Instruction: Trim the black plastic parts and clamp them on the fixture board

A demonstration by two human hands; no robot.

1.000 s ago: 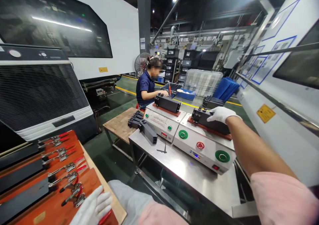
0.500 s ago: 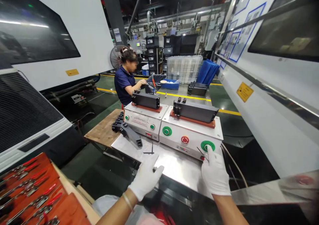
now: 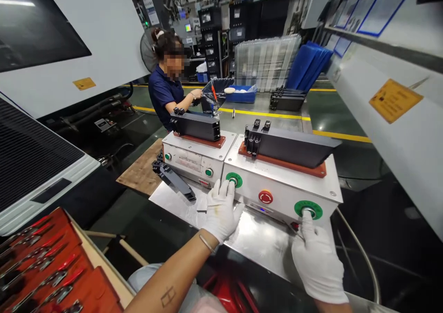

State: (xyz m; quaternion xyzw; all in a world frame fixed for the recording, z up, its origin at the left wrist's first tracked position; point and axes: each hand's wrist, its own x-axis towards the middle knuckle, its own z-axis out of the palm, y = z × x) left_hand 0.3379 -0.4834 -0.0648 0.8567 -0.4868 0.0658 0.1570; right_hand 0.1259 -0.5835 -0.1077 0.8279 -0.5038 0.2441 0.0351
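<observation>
My left hand [image 3: 223, 213], white-gloved, reaches with outstretched fingers to the left green button [image 3: 233, 180] on the right-hand white machine box [image 3: 249, 197]. One finger of my right hand [image 3: 318, 253], also gloved, presses on the right green button [image 3: 308, 209]. Its other fingers are curled; a thin dark thing shows beside them, too small to name. Between the buttons is a red stop button [image 3: 266, 196]. On top, a long black plastic part [image 3: 290, 146] lies on a reddish-brown holder [image 3: 277, 164]. Left of my left hand, a small dark piece [image 3: 201, 208] is partly hidden.
A second box [image 3: 194, 160] bears another black part [image 3: 197, 127]. Loose black parts [image 3: 175, 181] lie on the metal table [image 3: 166, 202]. Red-handled clamps [image 3: 51, 269] fill the lower left. A co-worker [image 3: 166, 82] stands beyond, near a blue tray [image 3: 242, 95].
My left hand has moved up and right from above the metal table to the left green button. My right hand stays at its button. The view has come closer to the boxes.
</observation>
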